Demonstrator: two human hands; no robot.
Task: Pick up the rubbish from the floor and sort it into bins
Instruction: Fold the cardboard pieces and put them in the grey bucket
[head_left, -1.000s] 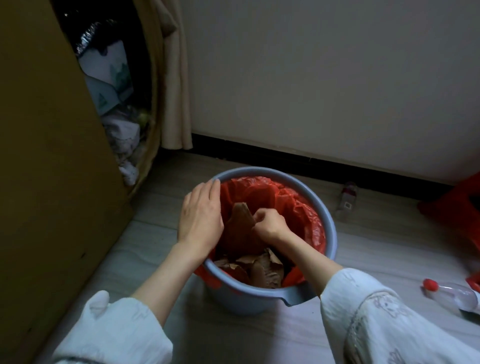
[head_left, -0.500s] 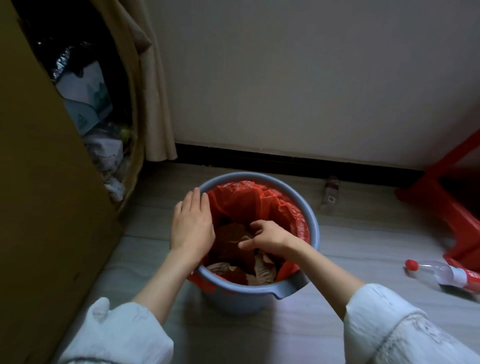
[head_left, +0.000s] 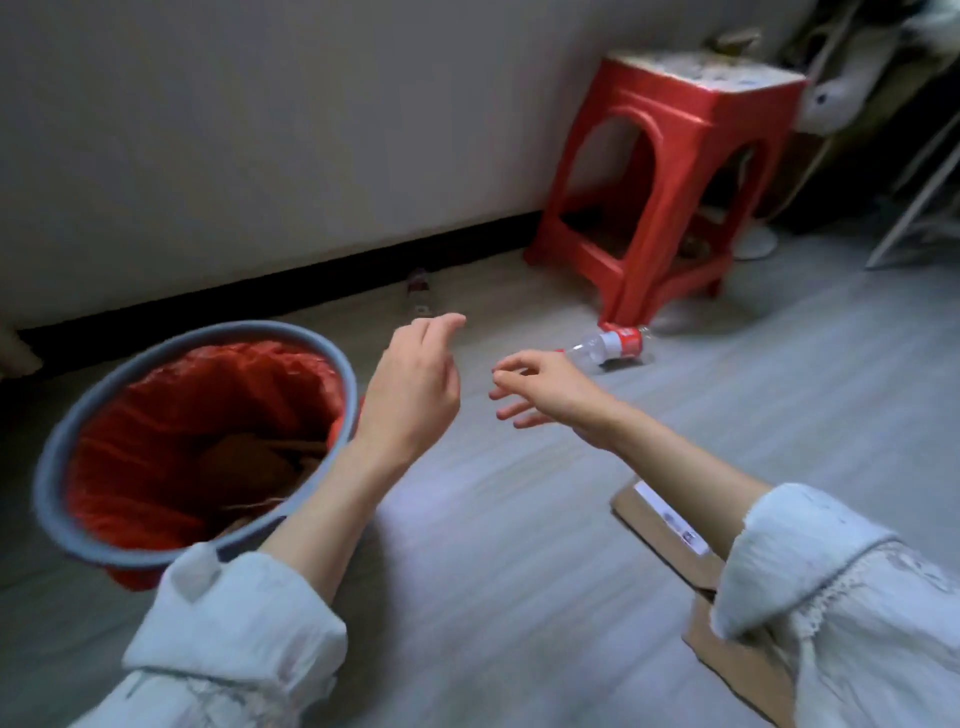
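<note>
Both my hands are out of the bin now; half a second ago my left palm lay on its rim and my right fingers were down among the brown scraps inside. My left hand (head_left: 410, 384) hangs in the air just right of the rim, fingers loosely curled, holding nothing. My right hand (head_left: 545, 389) is raised beside it, fingers spread and slack, also empty. The view has swung right since then, so the red stool, which showed only as an edge before, is now in full sight.

Nearest, beneath my right forearm and sleeve, a flat piece of cardboard (head_left: 670, 525) with a white label lies on the floor (head_left: 493, 571), partly hidden by the arm. Left of my left hand stands the grey bin (head_left: 57, 478), lined with a red bag (head_left: 171, 405); brown paper scraps (head_left: 249, 467) sit at the bottom.

Beyond my right fingertips, a clear plastic bottle (head_left: 608, 345) with a red label lies on its side on the floor, near the foot of the red stool (head_left: 670, 171). Past my left fingertips, close to the black skirting, a second small bottle (head_left: 418, 291) lies on the floor, too blurred to describe further. The stool stands against the wall, well behind both hands.
</note>
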